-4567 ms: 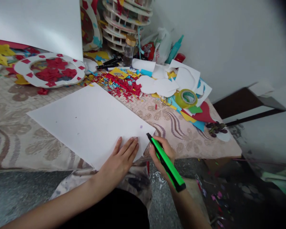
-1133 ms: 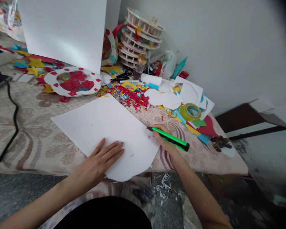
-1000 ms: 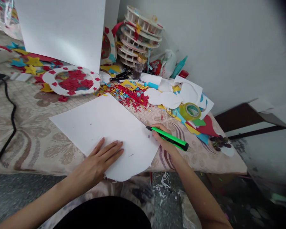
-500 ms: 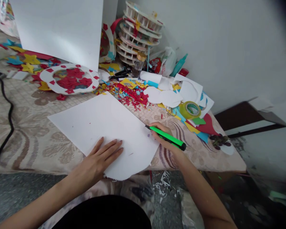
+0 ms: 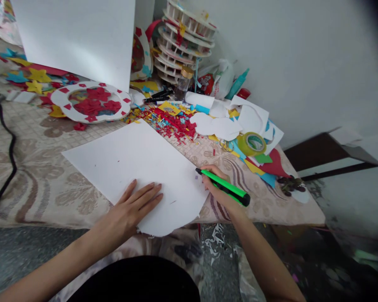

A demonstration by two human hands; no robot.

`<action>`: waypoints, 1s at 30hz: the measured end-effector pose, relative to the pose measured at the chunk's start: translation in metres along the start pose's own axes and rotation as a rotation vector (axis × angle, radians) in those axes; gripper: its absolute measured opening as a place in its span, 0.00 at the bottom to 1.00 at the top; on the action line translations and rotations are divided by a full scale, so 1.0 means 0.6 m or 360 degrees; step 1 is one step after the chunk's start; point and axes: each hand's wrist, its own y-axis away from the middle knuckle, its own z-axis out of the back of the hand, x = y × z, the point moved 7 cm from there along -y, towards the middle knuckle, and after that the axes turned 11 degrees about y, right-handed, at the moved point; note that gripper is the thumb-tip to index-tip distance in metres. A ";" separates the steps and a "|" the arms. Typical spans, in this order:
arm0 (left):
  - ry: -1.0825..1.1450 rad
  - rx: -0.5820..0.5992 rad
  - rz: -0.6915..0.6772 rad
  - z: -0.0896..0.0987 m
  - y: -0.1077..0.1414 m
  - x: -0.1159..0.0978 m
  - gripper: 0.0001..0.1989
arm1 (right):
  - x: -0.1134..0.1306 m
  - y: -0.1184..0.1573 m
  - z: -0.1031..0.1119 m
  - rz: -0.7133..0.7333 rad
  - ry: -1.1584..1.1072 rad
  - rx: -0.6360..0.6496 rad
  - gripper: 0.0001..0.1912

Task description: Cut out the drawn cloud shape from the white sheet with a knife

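A large white sheet (image 5: 138, 159) lies on the patterned tablecloth, its lower edge curved and reaching past the table's front edge. Flat on its lower left part rests my left hand (image 5: 138, 203), fingers spread and holding nothing. My right hand (image 5: 216, 182) is at the sheet's right edge, its fingers wrapped round a green and black cutter (image 5: 228, 186). The cutter's dark tip points left over the sheet near that edge; whether it touches the paper I cannot tell. A few small specks and a short dark mark show on the sheet.
Behind the sheet are coloured paper scraps (image 5: 176, 121), a white oval frame (image 5: 61, 98) with red pieces, and a white board (image 5: 75, 42). Yellow tape (image 5: 251, 144) sits to the right. A tiered white structure (image 5: 185, 42) stands at the back; a black cable (image 5: 11, 155) runs at left.
My right hand has shifted slightly right and down along the sheet's edge, with the cutter in it. My left hand stays in place on the sheet.
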 end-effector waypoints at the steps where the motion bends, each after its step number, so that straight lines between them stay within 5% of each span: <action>1: -0.0009 -0.0004 -0.0003 0.000 0.000 0.000 0.44 | 0.001 0.004 -0.001 -0.0006 -0.0005 -0.0006 0.10; 17: 0.0031 -0.0075 -0.0047 0.003 0.000 -0.002 0.39 | -0.006 0.043 0.007 -0.0039 0.0043 -0.0224 0.08; 30: -0.0062 -0.0024 -0.0045 0.003 0.003 -0.003 0.37 | -0.041 -0.052 -0.035 0.0170 -0.0292 0.0181 0.16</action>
